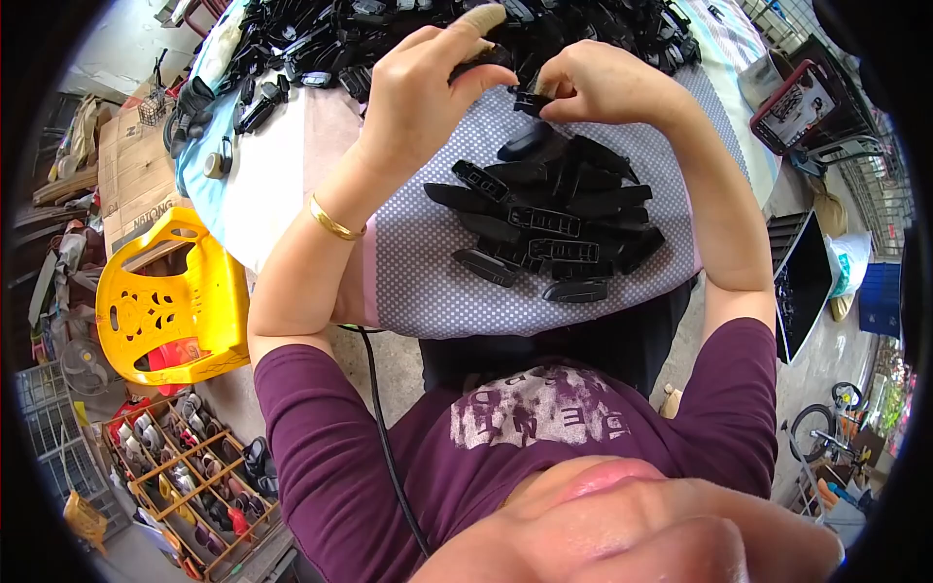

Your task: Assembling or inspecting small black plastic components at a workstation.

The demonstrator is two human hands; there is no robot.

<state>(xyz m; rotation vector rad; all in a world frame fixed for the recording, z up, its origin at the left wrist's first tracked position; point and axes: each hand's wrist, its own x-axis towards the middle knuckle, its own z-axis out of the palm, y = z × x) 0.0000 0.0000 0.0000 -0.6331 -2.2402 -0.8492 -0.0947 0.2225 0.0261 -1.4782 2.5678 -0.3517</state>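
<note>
Clearly, counting twelve as the far side of the cloth-covered desk (432, 316), its rounded near edge curves past six, close to the person's lap. A band of dotted cloth (400, 255) shows between that edge and the small pile (559, 204) of black pieces at the middle, with more toward nine. Toward twelve, a large heap (622, 37) of black parts closes off the far side. Beyond the desk, a yellow chair (216, 284) stands toward nine, and a black crate (818, 277) sits toward four.

The black piece (530, 101) at the fingertips lies just short of the heap, toward twelve from the pile; its long axis seems to run roughly nine to three, though it is too small to be sure. In the pile, many pieces slant from ten to four, others lie almost nine to three, some overlapping.

The right hand (607, 87), coming in from three, has thumb and fingers pinched together on the black piece. The left hand (423, 87), at eleven, has its thumb apart from its raised fingers; something dark shows in the gap, but I cannot tell whether it is held.
</note>
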